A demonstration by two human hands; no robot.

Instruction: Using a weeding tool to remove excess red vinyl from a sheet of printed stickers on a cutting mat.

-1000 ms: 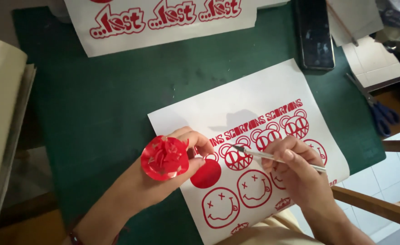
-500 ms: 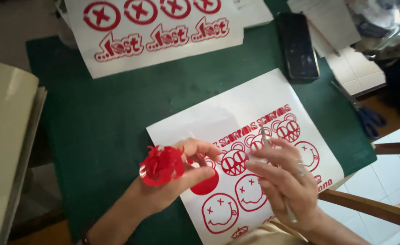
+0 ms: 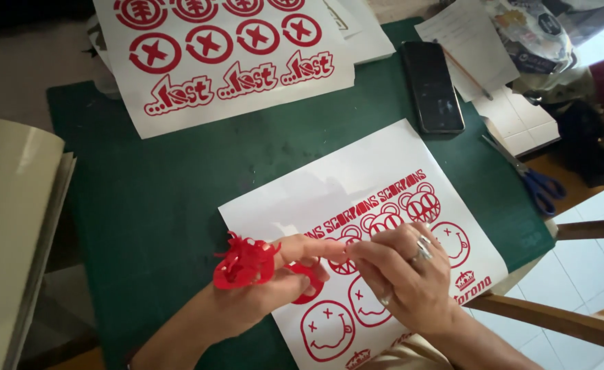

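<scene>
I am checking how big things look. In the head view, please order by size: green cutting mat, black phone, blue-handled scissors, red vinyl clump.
1. green cutting mat
2. black phone
3. blue-handled scissors and red vinyl clump: they look alike; the clump is nearer the camera.

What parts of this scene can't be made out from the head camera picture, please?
- Tool tip: the right hand covers whatever it pinches, head view.
- Sticker sheet: both hands hide its middle; the bottom edge cuts it off.
- Red scrap wad on the left hand: crumpled, shape unreadable.
- Upper sheet: cut by the top edge.
</scene>
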